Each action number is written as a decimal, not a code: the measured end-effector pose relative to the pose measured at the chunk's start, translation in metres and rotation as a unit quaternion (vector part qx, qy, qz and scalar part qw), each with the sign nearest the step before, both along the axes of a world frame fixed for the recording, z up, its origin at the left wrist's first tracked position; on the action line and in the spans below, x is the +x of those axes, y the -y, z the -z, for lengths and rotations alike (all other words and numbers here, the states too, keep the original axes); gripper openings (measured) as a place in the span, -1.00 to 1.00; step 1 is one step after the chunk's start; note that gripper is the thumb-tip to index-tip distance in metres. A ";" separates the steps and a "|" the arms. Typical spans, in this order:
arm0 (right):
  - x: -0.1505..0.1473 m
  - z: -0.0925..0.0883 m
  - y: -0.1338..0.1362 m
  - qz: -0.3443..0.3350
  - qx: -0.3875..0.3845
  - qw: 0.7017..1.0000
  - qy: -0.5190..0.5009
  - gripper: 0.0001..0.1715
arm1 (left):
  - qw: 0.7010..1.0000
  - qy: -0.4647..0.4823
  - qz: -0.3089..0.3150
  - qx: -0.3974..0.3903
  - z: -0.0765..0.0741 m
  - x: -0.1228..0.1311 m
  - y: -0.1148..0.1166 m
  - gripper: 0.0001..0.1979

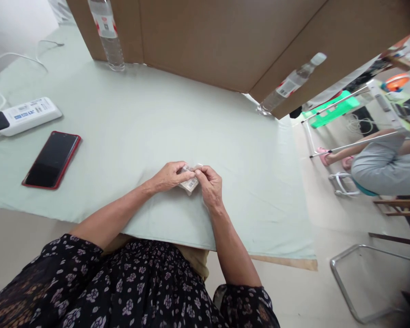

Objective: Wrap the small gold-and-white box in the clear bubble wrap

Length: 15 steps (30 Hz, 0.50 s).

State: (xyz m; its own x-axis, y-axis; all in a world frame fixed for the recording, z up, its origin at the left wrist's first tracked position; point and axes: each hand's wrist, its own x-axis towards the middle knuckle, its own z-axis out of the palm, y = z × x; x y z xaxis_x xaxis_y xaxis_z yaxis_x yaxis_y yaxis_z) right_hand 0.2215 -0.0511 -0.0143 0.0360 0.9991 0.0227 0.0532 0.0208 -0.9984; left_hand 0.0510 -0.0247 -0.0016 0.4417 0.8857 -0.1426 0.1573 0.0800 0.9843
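A small pale box-like packet (190, 184) with a printed label and what looks like a barcode sits between my hands, low over the green-covered table (150, 123). My left hand (171, 176) is wrapped over its left side, fingers and thumb closed on it. At the packet's upper right, my right hand (210, 183) pinches with thumb and forefinger, touching its edge or a bit of wrapping there. The fingers hide much of the packet, so its exact kind cannot be made out.
A red-cased phone (51, 159) and a white power strip-like device (30, 116) with a cable lie at left. Two water bottles (111, 43) stand against a tall cardboard panel (198, 41) at the back. To the right are a seated person's legs (379, 159) and a metal frame (345, 255).
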 end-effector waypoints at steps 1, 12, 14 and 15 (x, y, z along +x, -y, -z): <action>0.000 0.000 0.000 0.002 0.002 1.000 0.004 -0.79 | 1.000 -0.008 -0.006 0.016 0.001 0.001 0.001 -0.62; -0.002 0.000 0.001 0.011 0.014 1.000 0.004 -0.82 | 1.000 -0.011 -0.017 0.006 -0.002 0.005 0.006 -0.57; -0.006 0.000 0.002 0.026 0.026 0.999 0.022 -0.81 | 1.000 -0.002 -0.029 -0.005 -0.002 0.006 0.006 -0.57; -0.008 0.000 0.002 0.034 0.033 0.998 0.031 -0.81 | 0.999 0.003 -0.035 -0.015 -0.002 0.007 0.006 -0.56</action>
State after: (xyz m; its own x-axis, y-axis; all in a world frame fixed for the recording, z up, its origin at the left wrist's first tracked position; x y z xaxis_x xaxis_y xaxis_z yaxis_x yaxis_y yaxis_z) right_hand 0.2137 -0.0535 -0.0138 0.1003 0.9906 0.0929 0.1193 0.0807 -0.9896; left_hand 0.0577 -0.0307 0.0000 0.3794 0.9101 -0.1666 0.1436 0.1200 0.9823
